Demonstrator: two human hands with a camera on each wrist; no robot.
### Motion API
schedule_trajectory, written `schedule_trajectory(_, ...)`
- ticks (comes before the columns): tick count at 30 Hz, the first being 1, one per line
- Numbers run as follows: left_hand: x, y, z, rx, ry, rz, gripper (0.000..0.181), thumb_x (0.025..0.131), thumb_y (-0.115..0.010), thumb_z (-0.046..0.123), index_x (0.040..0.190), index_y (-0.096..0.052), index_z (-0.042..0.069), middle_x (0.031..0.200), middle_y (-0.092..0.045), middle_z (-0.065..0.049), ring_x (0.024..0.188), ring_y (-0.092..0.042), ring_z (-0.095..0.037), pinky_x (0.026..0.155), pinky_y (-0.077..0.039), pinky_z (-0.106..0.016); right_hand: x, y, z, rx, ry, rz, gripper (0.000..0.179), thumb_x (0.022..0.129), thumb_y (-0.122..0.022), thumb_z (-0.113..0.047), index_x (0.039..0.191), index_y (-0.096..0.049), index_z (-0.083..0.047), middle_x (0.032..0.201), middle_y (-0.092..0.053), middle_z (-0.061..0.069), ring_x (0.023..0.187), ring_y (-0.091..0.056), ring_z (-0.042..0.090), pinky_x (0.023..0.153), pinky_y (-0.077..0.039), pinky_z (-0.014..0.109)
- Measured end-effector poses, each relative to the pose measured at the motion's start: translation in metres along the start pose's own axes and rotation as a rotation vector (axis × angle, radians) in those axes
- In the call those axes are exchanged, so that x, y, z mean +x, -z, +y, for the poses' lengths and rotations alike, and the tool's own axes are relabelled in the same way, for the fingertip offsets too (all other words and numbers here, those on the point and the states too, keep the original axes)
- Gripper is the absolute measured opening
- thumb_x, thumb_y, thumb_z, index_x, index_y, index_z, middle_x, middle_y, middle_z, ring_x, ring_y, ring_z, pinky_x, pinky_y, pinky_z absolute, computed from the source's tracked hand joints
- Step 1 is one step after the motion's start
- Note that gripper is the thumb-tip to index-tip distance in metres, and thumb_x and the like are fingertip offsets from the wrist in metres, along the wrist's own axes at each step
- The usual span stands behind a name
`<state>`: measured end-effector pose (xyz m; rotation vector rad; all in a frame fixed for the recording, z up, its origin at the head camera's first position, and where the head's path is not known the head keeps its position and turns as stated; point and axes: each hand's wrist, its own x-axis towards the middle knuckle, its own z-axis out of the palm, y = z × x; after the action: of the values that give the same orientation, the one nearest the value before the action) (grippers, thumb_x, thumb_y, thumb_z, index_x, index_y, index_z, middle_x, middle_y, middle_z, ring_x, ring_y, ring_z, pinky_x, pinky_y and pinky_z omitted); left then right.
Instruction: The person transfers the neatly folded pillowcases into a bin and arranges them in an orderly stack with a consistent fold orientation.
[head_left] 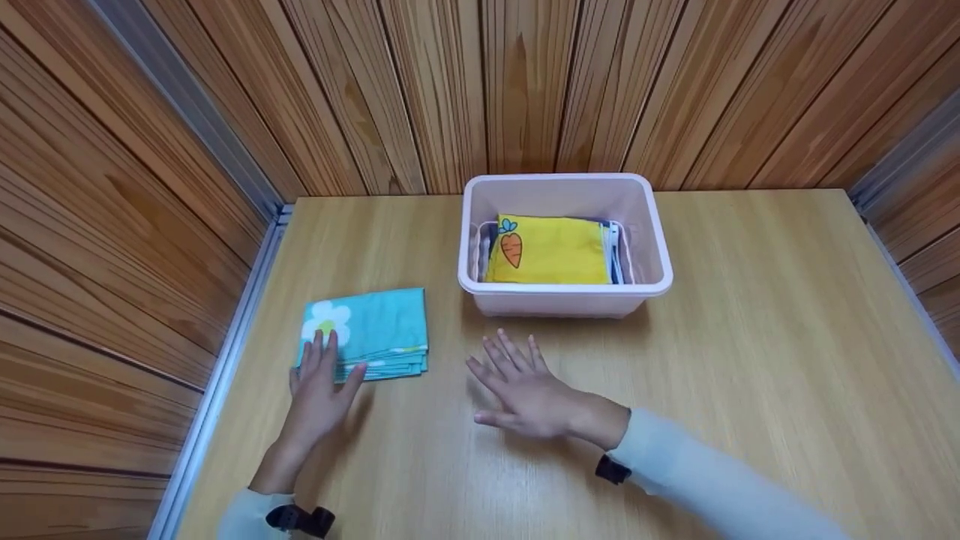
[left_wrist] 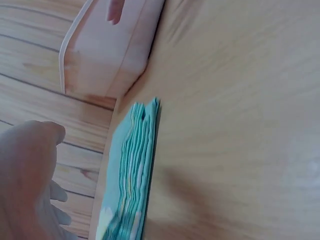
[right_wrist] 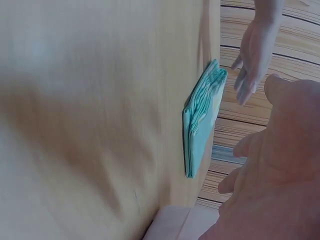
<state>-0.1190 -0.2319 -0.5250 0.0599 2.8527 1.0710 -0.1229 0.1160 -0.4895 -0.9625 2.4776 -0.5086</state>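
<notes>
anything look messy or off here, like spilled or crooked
Nothing looks spilled or damaged. The only untidy spot is the teal cloth: its folded layers don't line up along the near edge, and it lies slightly turned on the table. The yellow cloth lies folded in the bin.

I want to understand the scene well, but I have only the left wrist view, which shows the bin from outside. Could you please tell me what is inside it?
Observer: The pink bin contains a folded yellow cloth with a carrot printed on it.
Operator: Thank you. Of the right hand I see only a small part. How is it held?
Observer: In the head view its fingers are spread in front of the bin, and it holds nothing.
Operator: And the teal cloth shows me mostly its layered edge. What is printed on top?
Observer: A white flower with a yellow-green centre.
</notes>
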Motion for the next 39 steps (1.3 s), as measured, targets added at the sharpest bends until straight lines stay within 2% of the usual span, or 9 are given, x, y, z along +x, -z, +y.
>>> schedule_trajectory(4,0.004,0.002,-0.008,0.005,0.026,0.028,0.080,0.106,-0.049,0.047,0.162,-0.015,0.000,0.168,-0.003,-0.025,0.154,0.005,-0.044,0.116,0.002,-0.072,0.012,0.000,-0.002,0.019,-0.008,0.004,0.082,0.102,-0.038,-0.065,0.165,-0.008,-0.022,0.170,0.008,0.012,0.154,0.018,0.034,0.118,0.014,0.062)
schedule_trajectory(8,0.008,0.004,-0.014,0.015,0.077,0.031,0.079,0.107,-0.048,0.044,0.162,-0.013,0.000,0.168,-0.001,-0.024,0.154,0.005,-0.043,0.119,0.001,-0.068,0.025,-0.003,-0.004,0.048,0.000,0.011,0.083,0.102,-0.037,-0.066,0.165,-0.007,-0.020,0.170,0.006,0.015,0.154,0.017,0.036,0.119,0.012,0.063)
schedule_trajectory(12,0.013,0.005,-0.018,0.012,0.112,0.036,0.079,0.107,-0.046,0.045,0.162,-0.011,0.000,0.169,0.000,-0.023,0.155,0.005,-0.042,0.121,0.002,-0.064,0.036,-0.005,-0.005,0.103,-0.011,0.012,0.082,0.103,-0.039,-0.062,0.165,-0.007,-0.019,0.170,0.007,0.016,0.154,0.017,0.037,0.119,0.011,0.063)
schedule_trajectory(15,0.017,0.008,-0.021,0.004,0.139,0.046,0.081,0.107,-0.043,0.049,0.163,-0.009,0.003,0.169,0.001,-0.022,0.155,0.004,-0.041,0.121,-0.002,-0.063,0.043,-0.006,-0.005,0.165,-0.032,0.026,0.081,0.104,-0.042,-0.059,0.165,-0.008,-0.018,0.170,0.004,0.016,0.155,0.014,0.036,0.121,0.006,0.062)
schedule_trajectory(19,0.020,0.013,-0.025,-0.028,0.181,0.034,0.084,0.106,-0.040,0.055,0.163,-0.005,0.006,0.169,0.004,-0.021,0.155,0.004,-0.041,0.120,-0.007,-0.065,0.052,-0.005,-0.005,0.263,-0.071,0.067,0.080,0.104,-0.043,-0.058,0.165,-0.013,-0.016,0.171,-0.003,0.015,0.156,0.007,0.034,0.123,-0.004,0.058)
schedule_trajectory(22,0.022,0.015,-0.028,-0.066,0.209,0.010,0.084,0.106,-0.039,0.056,0.163,-0.002,0.006,0.169,0.007,-0.021,0.155,0.006,-0.041,0.121,-0.007,-0.064,0.059,-0.005,-0.005,0.347,-0.110,0.097,0.080,0.104,-0.043,-0.059,0.165,-0.016,-0.015,0.171,-0.008,0.014,0.157,0.000,0.031,0.124,-0.012,0.055)
schedule_trajectory(29,0.031,0.018,-0.038,-0.136,0.257,-0.026,0.083,0.107,-0.037,0.052,0.162,0.003,0.003,0.168,0.012,-0.024,0.154,0.011,-0.040,0.122,-0.003,-0.059,0.079,0.000,-0.003,0.593,-0.200,0.169,0.077,0.104,-0.042,-0.060,0.163,-0.022,-0.015,0.170,-0.015,0.010,0.156,-0.011,0.027,0.123,-0.018,0.052)
schedule_trajectory(34,0.035,0.019,-0.041,-0.137,0.285,-0.049,0.084,0.107,-0.035,0.054,0.162,0.003,0.003,0.168,0.008,-0.023,0.155,0.008,-0.040,0.123,-0.004,-0.058,0.092,0.003,-0.002,0.747,-0.262,0.195,0.074,0.104,-0.040,-0.061,0.162,-0.026,-0.016,0.167,-0.025,0.009,0.153,-0.023,0.027,0.122,-0.025,0.050)
schedule_trajectory(39,0.038,0.016,-0.041,-0.151,0.300,-0.030,0.079,0.109,-0.038,0.046,0.162,0.000,0.000,0.168,-0.003,-0.025,0.155,0.000,-0.040,0.124,-0.007,-0.055,0.101,-0.001,-0.004,0.853,-0.301,0.173,0.069,0.107,-0.039,-0.054,0.161,-0.027,-0.012,0.165,-0.029,0.012,0.151,-0.029,0.029,0.121,-0.026,0.050)
